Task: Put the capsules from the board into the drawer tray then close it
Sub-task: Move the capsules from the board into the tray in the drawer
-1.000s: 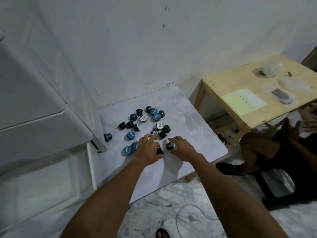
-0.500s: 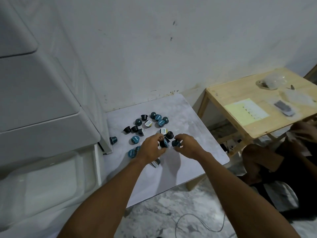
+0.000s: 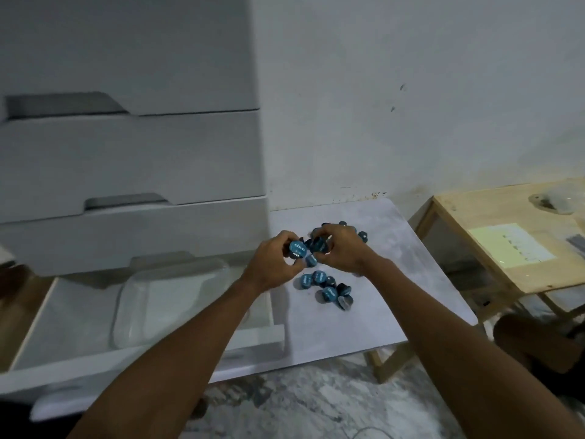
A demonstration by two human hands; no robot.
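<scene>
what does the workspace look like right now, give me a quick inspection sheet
surface: grey board, raised on wooden legs, beside the open drawer
job's things: clear tray in the drawer, looks empty; loose capsules on the board
clutter: nothing seen on the board
grippers: left hand and right hand closed on gathered capsules above the board
cables: thin cable on the floor
surroundings: white drawer unit, wooden side table with paper, marble floor

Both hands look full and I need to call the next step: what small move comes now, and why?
Probably carry both hands left and release over the clear tray in the open drawer. The left hand and right hand already grip capsules, and the tray looks empty.
</scene>
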